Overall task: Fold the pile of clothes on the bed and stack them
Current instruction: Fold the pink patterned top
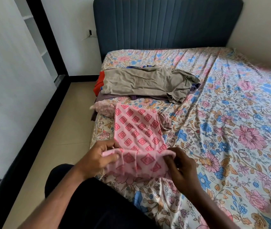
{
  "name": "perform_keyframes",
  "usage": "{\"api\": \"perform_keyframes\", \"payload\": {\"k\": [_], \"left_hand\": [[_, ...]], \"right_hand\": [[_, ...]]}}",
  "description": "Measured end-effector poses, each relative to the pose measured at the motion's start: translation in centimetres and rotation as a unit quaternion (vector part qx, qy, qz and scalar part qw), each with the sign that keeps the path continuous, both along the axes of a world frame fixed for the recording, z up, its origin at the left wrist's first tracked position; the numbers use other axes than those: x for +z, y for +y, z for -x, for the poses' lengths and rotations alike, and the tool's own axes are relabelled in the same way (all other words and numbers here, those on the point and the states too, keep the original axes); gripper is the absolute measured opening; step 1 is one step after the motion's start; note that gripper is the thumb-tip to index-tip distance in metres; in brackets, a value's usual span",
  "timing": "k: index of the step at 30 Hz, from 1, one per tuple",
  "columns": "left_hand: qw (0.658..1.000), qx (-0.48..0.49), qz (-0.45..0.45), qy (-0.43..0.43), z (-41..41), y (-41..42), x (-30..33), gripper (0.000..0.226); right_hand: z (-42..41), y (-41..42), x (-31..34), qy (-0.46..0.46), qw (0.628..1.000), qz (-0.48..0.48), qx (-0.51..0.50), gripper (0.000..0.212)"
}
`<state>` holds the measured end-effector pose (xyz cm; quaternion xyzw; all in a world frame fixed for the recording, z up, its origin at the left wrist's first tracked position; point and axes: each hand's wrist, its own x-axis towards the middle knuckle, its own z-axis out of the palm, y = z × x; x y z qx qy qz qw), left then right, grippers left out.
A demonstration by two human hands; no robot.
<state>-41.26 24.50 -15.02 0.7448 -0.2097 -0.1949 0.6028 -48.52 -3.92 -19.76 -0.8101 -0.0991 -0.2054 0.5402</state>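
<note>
Both hands, left hand (98,156) and right hand (181,164), pinch the pink diamond-print garment's (138,129) near hem mid-fold; the olive-topped pile (141,83) (apparently unfolded) waits beyond.

This is a bedroom in a home. A wide bed (230,113) with a flowered sheet fills most of the view, and a padded dark blue headboard (164,22) stands against the pale wall. Worn clothes (141,83) lie in a loose heap on the sheet. Beside the bed is a beige tiled floor (54,146) and a window with a black frame (37,22)
</note>
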Motion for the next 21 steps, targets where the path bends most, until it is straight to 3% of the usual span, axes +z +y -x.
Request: {"api": "perform_keyframes", "payload": {"k": [3,8,12,16,21], "left_hand": [[0.989,0.114,0.014,0.090,-3.9,-0.9,-1.8,0.035],[0.913,0.348,0.016,0.211,-6.5,-3.2,-7.7,0.049],[0.862,0.480,-0.049,0.154,-6.4,-5.0,-9.9,0.047],[0.871,0.465,-0.151,0.050,-6.6,-6.7,-10.2,0.032],[0.873,0.434,-0.218,-0.047,-7.3,-7.6,-9.3,0.016]], "right_hand": [[-4.2,0.8,0.7,0.105,0.994,-0.014,-0.039,0.011],[-9.3,0.7,-0.4,0.299,0.950,-0.089,0.000,0.029],[-9.1,0.1,-1.9,0.288,0.955,-0.059,0.038,0.047],[-9.1,0.5,-3.3,0.265,0.964,0.007,-0.030,0.026],[-8.8,0.5,-3.4,0.215,0.972,0.005,-0.092,0.026]]}}
